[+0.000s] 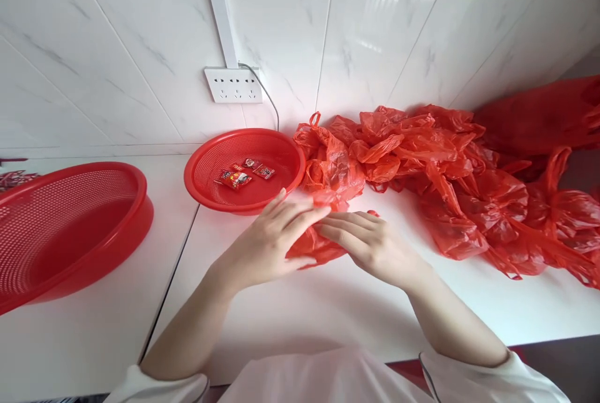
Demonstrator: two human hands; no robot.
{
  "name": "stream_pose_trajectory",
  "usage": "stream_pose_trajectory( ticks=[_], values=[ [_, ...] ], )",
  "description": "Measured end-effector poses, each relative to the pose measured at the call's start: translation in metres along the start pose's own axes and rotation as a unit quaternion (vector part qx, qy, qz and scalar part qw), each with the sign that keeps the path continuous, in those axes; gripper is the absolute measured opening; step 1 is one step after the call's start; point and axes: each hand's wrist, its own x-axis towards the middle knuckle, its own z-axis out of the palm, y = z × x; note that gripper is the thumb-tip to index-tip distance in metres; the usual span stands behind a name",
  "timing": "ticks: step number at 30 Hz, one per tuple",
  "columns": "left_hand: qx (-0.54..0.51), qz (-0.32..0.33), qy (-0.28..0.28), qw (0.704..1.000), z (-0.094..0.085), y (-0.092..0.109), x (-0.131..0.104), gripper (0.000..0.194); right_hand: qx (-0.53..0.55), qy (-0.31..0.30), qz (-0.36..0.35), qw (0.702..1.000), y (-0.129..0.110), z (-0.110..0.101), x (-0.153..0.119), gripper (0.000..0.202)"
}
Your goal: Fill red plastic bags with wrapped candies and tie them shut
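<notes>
On the white table in front of me lies a small crumpled red plastic bag (319,250), partly covered by both hands. My left hand (276,237) reaches over its left side, fingers stretched out and thumb apart. From the right, my right hand (370,243) lies across the bag with straight fingers, its fingertips close to those of my left hand; its thumb is hidden. Neither hand is closed around the bag. Just beyond my left hand stands a round red plastic basket (201,187) with several small printed packets (237,179) inside.
A pile of red plastic bags (407,147) spreads along the wall to the right. Another, larger red basket (135,203) stands on the left, past a seam in the white tabletop (173,303). A socket strip (234,85) with a cable is mounted on the tiled wall.
</notes>
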Motion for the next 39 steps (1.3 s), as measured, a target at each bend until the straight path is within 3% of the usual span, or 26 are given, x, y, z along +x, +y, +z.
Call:
stream_pose_trajectory(
  ticks=[4, 6, 10, 12, 16, 19, 21, 23, 26, 28, 30, 32, 34, 37, 39],
  values=[
    [0.019, -0.053, -0.049, 0.997, 0.002, -0.013, -0.020, 0.044, 0.016, 0.008, -0.053, 0.998, 0.001, 0.008, 0.003, 0.025],
    [0.040, -0.069, -0.086, 0.993, -0.001, -0.022, -0.033, 0.027, 0.016, 0.008, -0.066, 0.998, 0.006, 0.011, -0.001, 0.022],
    [0.037, -0.129, -0.141, 0.981, -0.009, -0.030, -0.053, 0.042, 0.021, -0.018, -0.034, 0.999, 0.015, 0.016, -0.010, 0.029],
    [0.010, -0.183, -0.135, 0.974, -0.014, -0.030, -0.058, 0.045, 0.018, -0.013, -0.005, 1.000, 0.020, 0.018, -0.015, 0.030],
    [-0.087, -0.287, -0.102, 0.949, -0.025, -0.025, -0.063, 0.041, -0.063, 0.054, 0.019, 0.996, 0.034, 0.017, -0.016, 0.027],
    [-0.105, -0.370, -0.063, 0.921, -0.026, -0.023, -0.065, 0.034, -0.116, 0.026, 0.077, 0.990, 0.037, 0.005, -0.010, 0.026],
    [-0.099, -0.398, -0.013, 0.912, -0.023, -0.022, -0.065, 0.030, -0.108, -0.004, 0.124, 0.986, 0.027, -0.009, -0.003, 0.033],
    [-0.117, -0.403, 0.026, 0.907, -0.018, -0.019, -0.063, 0.027, -0.050, -0.001, 0.124, 0.991, 0.007, -0.026, 0.005, 0.040],
    [-0.179, -0.388, 0.036, 0.903, -0.011, -0.011, -0.054, 0.027, 0.109, 0.044, 0.019, 0.993, -0.030, -0.037, 0.022, 0.036],
    [-0.219, -0.367, 0.035, 0.904, -0.009, -0.005, -0.048, 0.029, 0.202, 0.034, -0.047, 0.978, -0.048, -0.024, 0.037, 0.032],
    [-0.235, -0.350, 0.053, 0.905, -0.009, -0.001, -0.046, 0.030, 0.232, -0.056, -0.023, 0.971, -0.054, 0.003, 0.050, 0.030],
    [-0.213, -0.358, 0.067, 0.907, -0.012, -0.005, -0.051, 0.030, 0.187, -0.210, 0.064, 0.957, -0.048, 0.035, 0.058, 0.028],
    [-0.154, -0.399, 0.038, 0.903, -0.018, -0.014, -0.060, 0.030, 0.103, -0.333, 0.156, 0.924, -0.036, 0.060, 0.060, 0.036],
    [-0.036, -0.418, -0.040, 0.907, -0.032, -0.025, -0.071, 0.030, 0.053, -0.393, 0.212, 0.893, -0.019, 0.077, 0.056, 0.046],
    [0.032, -0.331, -0.032, 0.943, -0.038, -0.020, -0.070, 0.031, 0.055, -0.400, 0.214, 0.890, -0.014, 0.078, 0.055, 0.056]
  ],
)
